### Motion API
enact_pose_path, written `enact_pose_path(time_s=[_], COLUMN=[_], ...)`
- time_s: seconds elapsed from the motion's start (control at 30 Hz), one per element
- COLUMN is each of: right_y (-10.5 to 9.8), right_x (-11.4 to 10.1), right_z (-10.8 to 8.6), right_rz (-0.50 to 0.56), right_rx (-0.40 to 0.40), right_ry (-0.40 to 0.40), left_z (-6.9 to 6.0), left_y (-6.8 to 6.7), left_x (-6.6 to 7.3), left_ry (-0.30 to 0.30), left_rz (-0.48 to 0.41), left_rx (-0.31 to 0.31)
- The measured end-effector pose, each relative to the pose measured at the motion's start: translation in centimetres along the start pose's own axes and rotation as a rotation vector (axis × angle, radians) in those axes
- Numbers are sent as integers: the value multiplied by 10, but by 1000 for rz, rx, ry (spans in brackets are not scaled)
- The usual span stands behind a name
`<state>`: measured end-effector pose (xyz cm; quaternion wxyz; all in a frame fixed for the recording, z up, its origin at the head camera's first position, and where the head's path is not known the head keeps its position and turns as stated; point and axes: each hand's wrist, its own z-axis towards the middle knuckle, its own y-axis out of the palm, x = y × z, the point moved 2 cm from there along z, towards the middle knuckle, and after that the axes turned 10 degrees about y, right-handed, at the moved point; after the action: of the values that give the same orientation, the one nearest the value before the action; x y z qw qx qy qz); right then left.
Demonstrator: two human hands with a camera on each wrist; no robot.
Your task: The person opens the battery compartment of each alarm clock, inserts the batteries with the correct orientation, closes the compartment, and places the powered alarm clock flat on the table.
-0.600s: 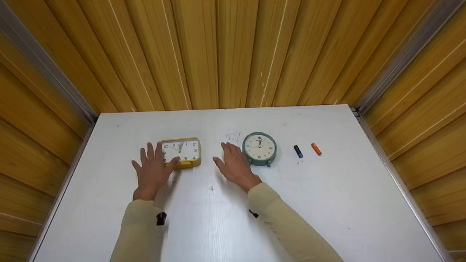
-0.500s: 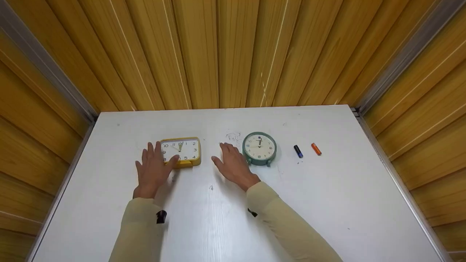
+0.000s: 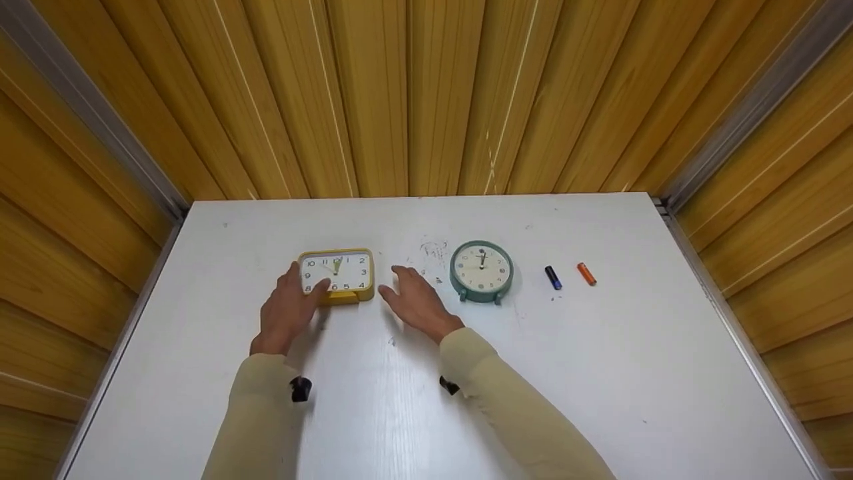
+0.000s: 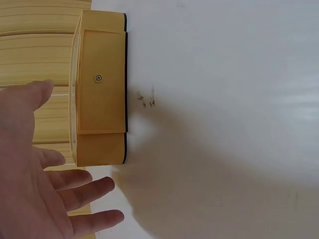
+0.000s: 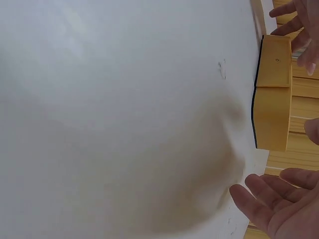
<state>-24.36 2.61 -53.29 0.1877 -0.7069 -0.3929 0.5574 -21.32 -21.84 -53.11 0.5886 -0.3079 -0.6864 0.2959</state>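
A yellow rectangular clock (image 3: 338, 273) lies face up on the white table, left of the middle. My left hand (image 3: 286, 310) is at its left side, thumb over the lower part of the dial; in the left wrist view the fingers (image 4: 89, 194) are spread and loosely bent beside the clock's yellow side (image 4: 102, 99). Just right of the same clock, my right hand (image 3: 418, 303) hovers with relaxed fingers, apart from it; the right wrist view shows a gap between the fingertips (image 5: 239, 194) and the clock (image 5: 271, 114).
A round green clock (image 3: 481, 270) lies face up right of my right hand. Further right are a dark blue battery (image 3: 553, 277) and an orange battery (image 3: 586, 274). Wood-patterned panels (image 3: 373, 100) border the white table (image 3: 633, 373) at the back and sides.
My right hand has moved left, away from the green clock and towards the yellow one. My left hand has drawn in closer to the yellow clock's left side, its fingers less spread.
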Motion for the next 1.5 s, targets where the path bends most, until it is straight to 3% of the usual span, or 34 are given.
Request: enact_pose_path(time_s=[0.2,0.5,0.8,1.23,1.5], right_y=[10,28,36,31,30], right_x=[-11,-18,-20,-12,-4], right_z=[6,17,18,9,-4], right_rz=[151,191,222,240,153], right_rx=[-14,52,76,57,72], right_ry=[-18,-14,-35,-20,-60], left_z=[2,7,6,-4,-16], left_y=[-1,-2,-1,2,11], left_x=[-6,-4,-2,4,6], left_ry=[-26,-29,-80,-84,-89], left_rz=[10,18,-15,-79,-86], left_rx=[28,66,68,76,109])
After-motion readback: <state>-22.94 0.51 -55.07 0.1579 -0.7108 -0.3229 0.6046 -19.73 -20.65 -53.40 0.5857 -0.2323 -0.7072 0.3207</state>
